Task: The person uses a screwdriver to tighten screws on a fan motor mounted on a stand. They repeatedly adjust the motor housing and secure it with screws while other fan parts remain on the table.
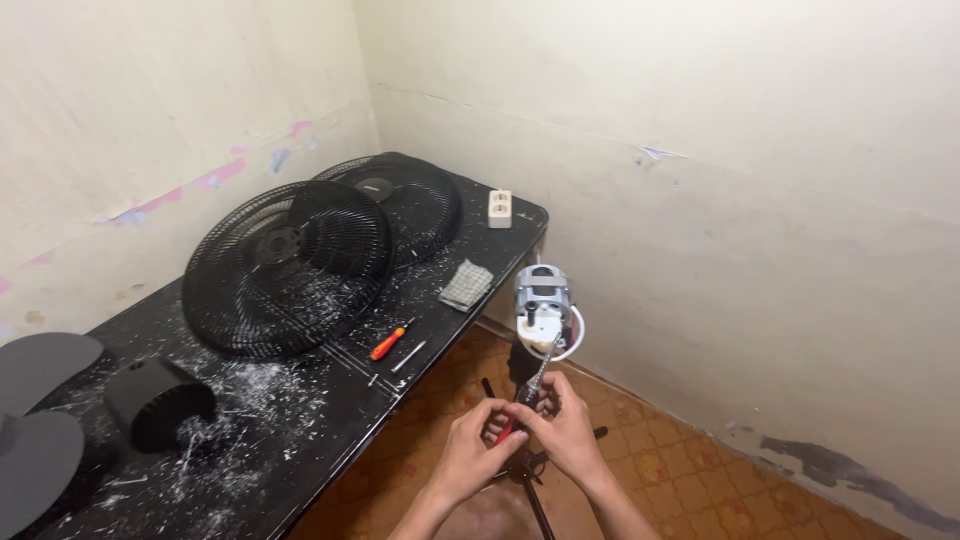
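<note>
Both hands clasped, gripping screwdriver

Stained cream walls, orange tiled floor, black table

Table: against the left wall, running back into the corner.
Grilles: one mid-table, leaning on a second behind it.
Socket: at the far right edge, right of the rear grille.
Cloth: before the socket, near the right edge.
Screwdriver: before the cloth, right of the front grille.
Housing: left front, beside what may be blades.
Motor: right of the table, above both hands.
</note>
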